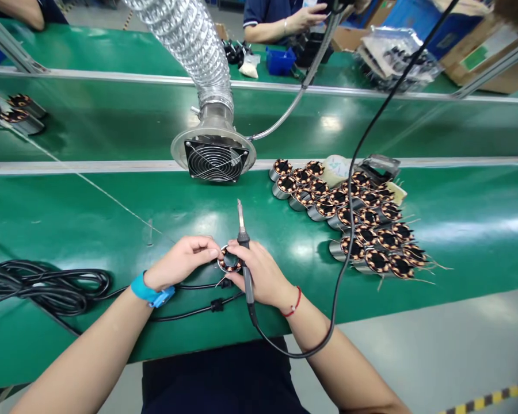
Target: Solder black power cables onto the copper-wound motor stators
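Observation:
A motor stator (pixel 229 265) with copper windings sits between my hands near the front of the green bench. My left hand (pixel 194 260), a blue strap on its wrist, has thumb and forefinger pinched at the stator's left rim. Held in my right hand (pixel 263 273) is a soldering iron (pixel 247 267), its metal tip pointing away from me. The fingers of that hand also touch the stator's right side. From the iron's handle a black cord loops right and upward. Part of the stator is hidden behind my fingers.
Several stators (pixel 366 215) stand grouped on the right. A fume extractor (pixel 216 158) hangs ahead on a foil duct. Coiled black cables (pixel 47 284) lie at left, with plugged connectors (pixel 217 305) near my hands. A co-worker's arm (pixel 280 29) is across the bench.

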Action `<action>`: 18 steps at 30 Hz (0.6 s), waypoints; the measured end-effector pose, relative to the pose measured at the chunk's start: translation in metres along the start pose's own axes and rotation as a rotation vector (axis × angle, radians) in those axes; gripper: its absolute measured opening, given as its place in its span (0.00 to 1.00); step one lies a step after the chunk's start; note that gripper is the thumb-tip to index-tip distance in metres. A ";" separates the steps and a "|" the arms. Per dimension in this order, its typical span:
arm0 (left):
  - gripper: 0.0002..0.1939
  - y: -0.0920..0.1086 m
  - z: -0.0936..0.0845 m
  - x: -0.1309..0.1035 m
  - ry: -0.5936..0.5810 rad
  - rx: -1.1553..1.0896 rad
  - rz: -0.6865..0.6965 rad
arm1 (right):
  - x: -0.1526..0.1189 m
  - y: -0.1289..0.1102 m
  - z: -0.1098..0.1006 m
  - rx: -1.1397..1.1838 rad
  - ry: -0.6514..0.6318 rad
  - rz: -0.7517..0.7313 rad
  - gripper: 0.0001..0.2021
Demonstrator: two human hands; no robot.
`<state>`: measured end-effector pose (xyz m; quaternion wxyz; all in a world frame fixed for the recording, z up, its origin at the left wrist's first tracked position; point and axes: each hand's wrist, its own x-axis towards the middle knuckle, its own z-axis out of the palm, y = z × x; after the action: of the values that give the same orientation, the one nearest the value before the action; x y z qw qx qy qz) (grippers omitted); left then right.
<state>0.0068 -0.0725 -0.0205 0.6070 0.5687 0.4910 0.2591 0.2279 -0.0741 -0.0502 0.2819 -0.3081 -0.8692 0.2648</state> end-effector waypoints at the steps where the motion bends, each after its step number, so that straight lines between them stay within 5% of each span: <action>1: 0.14 0.000 0.001 0.000 0.005 0.010 -0.002 | 0.000 0.000 0.000 -0.009 0.010 0.010 0.24; 9: 0.14 0.002 -0.011 -0.006 -0.104 0.364 0.058 | -0.001 0.004 0.000 -0.102 0.098 0.127 0.25; 18: 0.17 0.005 0.013 -0.003 -0.008 0.044 0.012 | 0.001 -0.001 0.007 -0.141 0.069 0.093 0.23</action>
<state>0.0190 -0.0795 -0.0168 0.5948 0.5858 0.4908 0.2495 0.2223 -0.0761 -0.0542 0.2765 -0.3762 -0.8601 0.2053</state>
